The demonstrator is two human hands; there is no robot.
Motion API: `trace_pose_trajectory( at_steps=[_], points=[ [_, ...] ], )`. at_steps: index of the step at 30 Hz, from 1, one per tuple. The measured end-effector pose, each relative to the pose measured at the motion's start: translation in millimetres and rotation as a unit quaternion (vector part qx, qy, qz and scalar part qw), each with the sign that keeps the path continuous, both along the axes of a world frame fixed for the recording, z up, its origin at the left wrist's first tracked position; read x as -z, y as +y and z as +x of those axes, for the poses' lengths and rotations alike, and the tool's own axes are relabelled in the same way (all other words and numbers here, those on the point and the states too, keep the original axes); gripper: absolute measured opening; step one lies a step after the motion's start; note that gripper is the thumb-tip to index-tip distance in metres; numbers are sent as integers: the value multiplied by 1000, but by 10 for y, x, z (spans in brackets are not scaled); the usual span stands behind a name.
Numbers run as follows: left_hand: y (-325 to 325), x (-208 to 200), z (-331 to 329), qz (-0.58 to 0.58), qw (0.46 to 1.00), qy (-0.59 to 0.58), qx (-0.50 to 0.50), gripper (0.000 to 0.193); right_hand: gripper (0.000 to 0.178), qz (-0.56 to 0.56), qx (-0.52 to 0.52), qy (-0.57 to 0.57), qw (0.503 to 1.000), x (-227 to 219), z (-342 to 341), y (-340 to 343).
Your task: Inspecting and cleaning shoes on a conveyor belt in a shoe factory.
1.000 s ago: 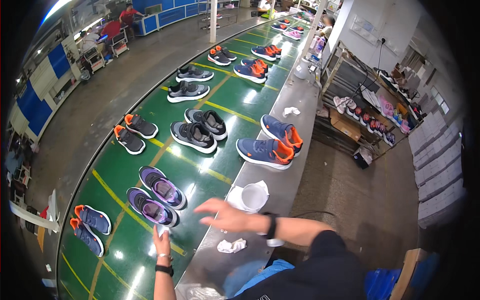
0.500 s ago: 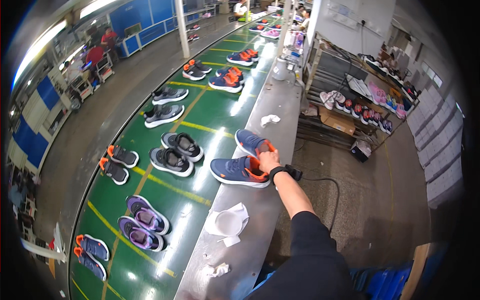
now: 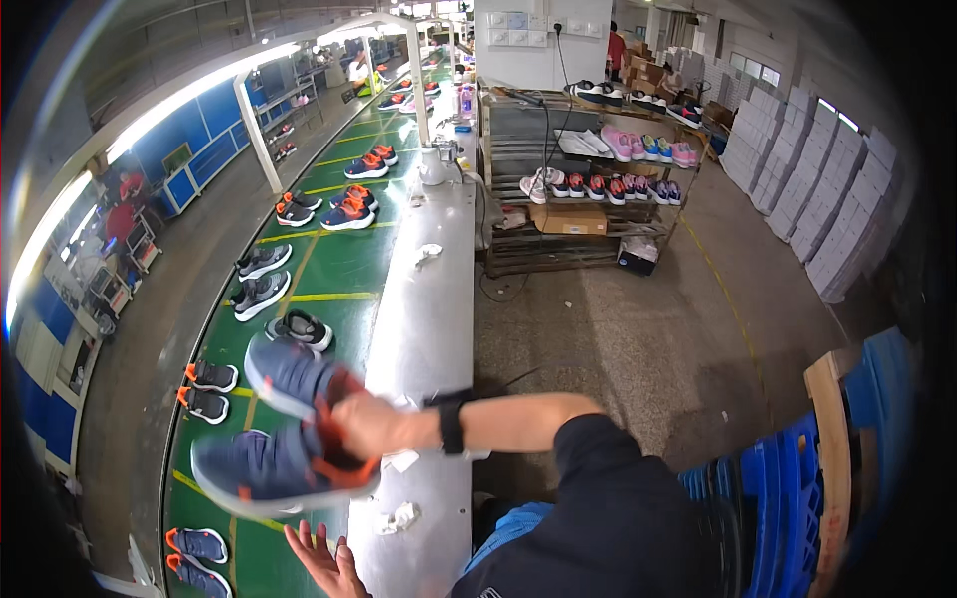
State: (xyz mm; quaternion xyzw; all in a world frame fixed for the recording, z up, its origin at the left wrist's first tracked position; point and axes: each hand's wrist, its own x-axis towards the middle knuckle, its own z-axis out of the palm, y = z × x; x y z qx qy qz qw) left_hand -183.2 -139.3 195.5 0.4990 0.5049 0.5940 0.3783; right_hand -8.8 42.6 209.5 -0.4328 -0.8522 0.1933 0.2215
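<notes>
My right hand (image 3: 369, 421), with a black band on the wrist, grips a pair of navy sneakers by their orange-lined openings. The farther navy sneaker (image 3: 286, 371) and the nearer navy sneaker (image 3: 261, 468) are held up over the green conveyor belt (image 3: 344, 269), toes to the left and slightly blurred. Just below the nearer shoe is my left hand (image 3: 324, 568), palm up with fingers spread, holding nothing. The raised pair hides part of the belt and of the black sneakers (image 3: 302, 329) behind it.
A metal ledge (image 3: 424, 359) runs along the belt's right side, with crumpled white paper (image 3: 399, 518) on it. Several shoe pairs stand on the belt. A shoe rack (image 3: 588, 224) is beyond the ledge. Blue plastic crates (image 3: 788, 488) and a wooden post (image 3: 829, 448) are at my right.
My right hand has lifted the navy sneakers off the metal ledge and brought them left and nearer, over the belt. My left hand has come into view. The view has turned right.
</notes>
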Motion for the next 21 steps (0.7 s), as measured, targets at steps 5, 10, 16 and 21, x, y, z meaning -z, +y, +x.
trace_pose_trajectory(
  at_steps=[5, 10, 16, 21],
  points=[
    [-839, 458, -455, -103, 967, -148, -179, 63, 26, -130, -183, 40, 974, 894, -1113, -1208],
    [-1454, 1293, -615, -287, 885, -264, -253, 60, 24, -128, -212, -129, 960, 1453, -1215, -1925],
    [-1865, 1819, -280, -279, 829, -402, -271, 87, 26, -112, -355, 8, 928, 1532, -735, -1841],
    [-1811, 1873, -47, -266, 860, -318, -298, 94, 47, -122, -235, 48, 963, 1743, -632, -1533]
  ],
)
